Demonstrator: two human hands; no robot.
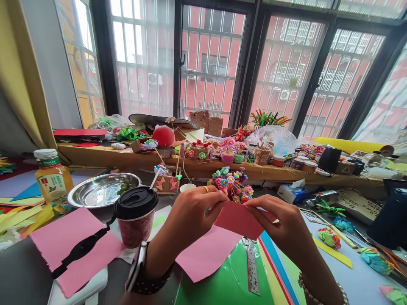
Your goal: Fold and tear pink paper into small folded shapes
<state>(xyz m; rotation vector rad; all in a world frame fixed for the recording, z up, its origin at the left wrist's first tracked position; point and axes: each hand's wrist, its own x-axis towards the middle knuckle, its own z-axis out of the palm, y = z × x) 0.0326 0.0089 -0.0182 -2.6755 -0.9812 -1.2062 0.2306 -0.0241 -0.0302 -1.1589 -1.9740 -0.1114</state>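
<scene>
A red-pink piece of paper [243,220] is stretched between my two hands above the table. My left hand [199,207] pinches its left upper corner between thumb and fingers. At the opposite upper corner, my right hand [282,216] pinches the paper the same way. Below it lie a larger pink sheet [206,254] and a glossy green sheet [219,288]. A small patterned ruler [252,267] rests on the green sheet. Beside my left forearm stands a paper cup [135,226] with a black lid.
Left are another pink sheet [76,245], a metal plate [92,190] and a drink bottle [52,178]. Crochet flowers [230,182] stand behind my hands. Folded paper flowers [329,238] and a yellow strip [332,253] lie right. Crafts crowd the windowsill ledge [190,163].
</scene>
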